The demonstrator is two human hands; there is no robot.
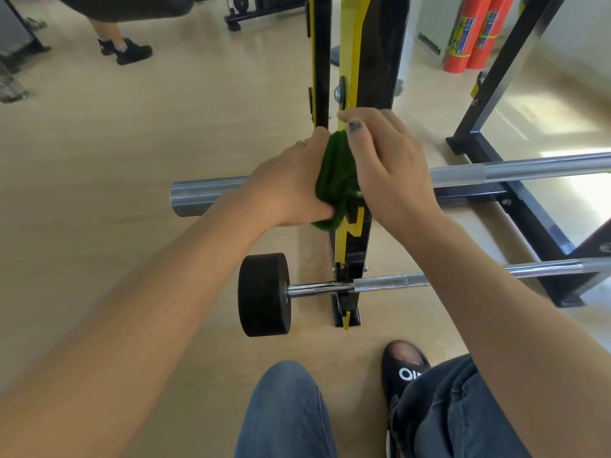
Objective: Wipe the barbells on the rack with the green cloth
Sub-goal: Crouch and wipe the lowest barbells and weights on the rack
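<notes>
Here, my left hand (291,183) grips the green cloth (335,175), bunched over the upper barbell (496,171) where it meets the black and yellow rack (355,77). My right hand (386,166) rests beside the cloth, fingers loosely spread. The lower barbell (390,282) sits below.

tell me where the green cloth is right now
In the head view the green cloth sits mid-frame, bunched over the upper barbell at the yellow-and-black rack upright, gripped by the left hand, with the right hand against its other side.
</notes>
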